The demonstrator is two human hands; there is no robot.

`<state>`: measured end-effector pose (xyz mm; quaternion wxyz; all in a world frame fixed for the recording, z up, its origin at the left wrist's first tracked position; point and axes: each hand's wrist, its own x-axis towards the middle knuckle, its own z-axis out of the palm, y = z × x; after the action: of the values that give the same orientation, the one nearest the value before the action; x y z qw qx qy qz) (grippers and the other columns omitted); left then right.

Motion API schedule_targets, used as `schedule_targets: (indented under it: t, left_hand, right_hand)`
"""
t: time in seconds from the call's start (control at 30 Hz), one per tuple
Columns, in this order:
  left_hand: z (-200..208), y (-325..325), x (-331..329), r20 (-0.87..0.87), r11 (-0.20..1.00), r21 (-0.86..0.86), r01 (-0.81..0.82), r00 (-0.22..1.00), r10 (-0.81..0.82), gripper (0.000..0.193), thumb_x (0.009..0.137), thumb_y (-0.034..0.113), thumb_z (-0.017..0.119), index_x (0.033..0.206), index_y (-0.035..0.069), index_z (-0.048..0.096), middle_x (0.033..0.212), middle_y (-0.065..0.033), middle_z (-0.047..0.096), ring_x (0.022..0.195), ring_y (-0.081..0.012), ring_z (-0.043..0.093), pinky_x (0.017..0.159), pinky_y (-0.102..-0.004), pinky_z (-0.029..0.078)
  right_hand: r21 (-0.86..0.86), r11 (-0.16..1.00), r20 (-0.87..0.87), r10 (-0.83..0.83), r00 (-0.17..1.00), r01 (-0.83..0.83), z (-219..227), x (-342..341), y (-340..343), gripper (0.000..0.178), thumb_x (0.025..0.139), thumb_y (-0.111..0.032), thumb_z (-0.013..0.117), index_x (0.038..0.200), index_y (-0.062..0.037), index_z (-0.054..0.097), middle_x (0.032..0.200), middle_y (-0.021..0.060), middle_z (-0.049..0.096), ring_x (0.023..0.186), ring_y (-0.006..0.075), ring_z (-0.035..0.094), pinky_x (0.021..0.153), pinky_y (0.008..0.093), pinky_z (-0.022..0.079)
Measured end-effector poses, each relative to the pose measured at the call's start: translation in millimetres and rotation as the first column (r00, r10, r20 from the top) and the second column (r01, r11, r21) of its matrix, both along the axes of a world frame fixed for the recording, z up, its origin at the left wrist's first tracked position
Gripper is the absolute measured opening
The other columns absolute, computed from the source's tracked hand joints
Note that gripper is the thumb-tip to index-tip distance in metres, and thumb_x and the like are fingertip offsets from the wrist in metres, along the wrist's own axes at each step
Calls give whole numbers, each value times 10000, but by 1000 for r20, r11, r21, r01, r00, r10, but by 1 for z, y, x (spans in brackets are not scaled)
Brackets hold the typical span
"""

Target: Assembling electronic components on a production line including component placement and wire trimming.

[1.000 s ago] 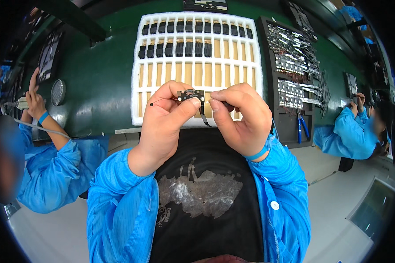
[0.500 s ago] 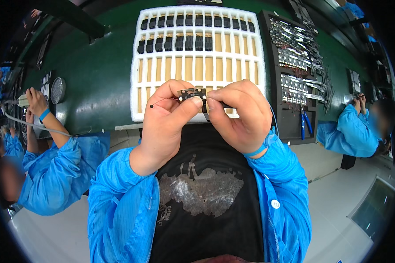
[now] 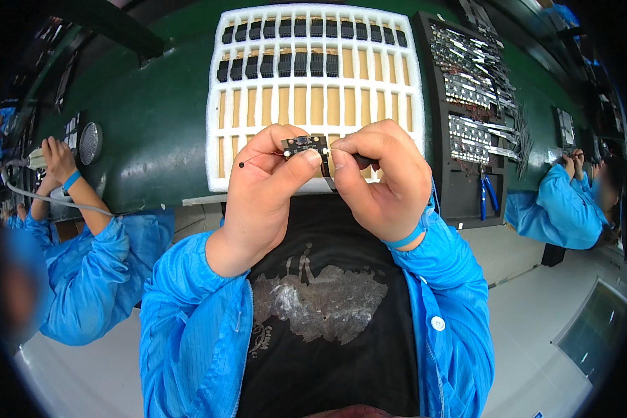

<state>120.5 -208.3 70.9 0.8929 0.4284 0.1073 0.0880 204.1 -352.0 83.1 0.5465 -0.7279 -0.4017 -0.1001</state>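
In front of my chest, my left hand (image 3: 261,188) pinches a small black circuit board (image 3: 301,145) between thumb and fingers. A thin red wire runs left from the board across my fingers and ends in a small black disc (image 3: 242,165). Below the board's right end hangs a black flat cable (image 3: 327,172), curving down. My right hand (image 3: 386,177) is closed at that same end, thumb and forefinger pinched together. A dark piece (image 3: 363,160) shows between its fingers; its kind is mostly hidden.
Behind my hands lies a white foam tray (image 3: 211,139), its far two rows holding black ribbed parts (image 3: 299,64). To its right, a black tray (image 3: 460,202) holds many boards with cables (image 3: 470,136) and blue-handled pliers (image 3: 490,195). Co-workers in blue sit on both sides.
My right thumb and fingers have shifted slightly at the board's end, and more of the dark piece shows. The flat cable now bends further right. My left hand keeps its hold.
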Motion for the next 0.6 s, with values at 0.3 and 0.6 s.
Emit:
schedule_targets:
  t: [0.3, 0.6]
  left_hand:
    - [-6, 6, -1, 53, 995, 100, -4, 999, -1, 73, 911, -30, 629, 934, 34, 604, 937, -29, 638, 876, -90, 592, 831, -267, 486]
    - [-6, 5, 4, 54, 994, 107, 1, 998, -7, 84, 896, -49, 637, 894, 29, 605, 897, -24, 637, 834, -82, 589, 794, -261, 491]
  right_hand:
    - [-28, 1000, 4, 15, 1000, -15, -1, -2, 1, 155, 746, 41, 729, 851, -34, 643, 759, 79, 626, 648, 231, 604, 564, 317, 472]
    - [-44, 999, -16, 0, 1000, -1, -2, -3, 2, 164, 759, 50, 717, 879, -31, 641, 770, 80, 618, 624, 200, 596, 531, 291, 473]
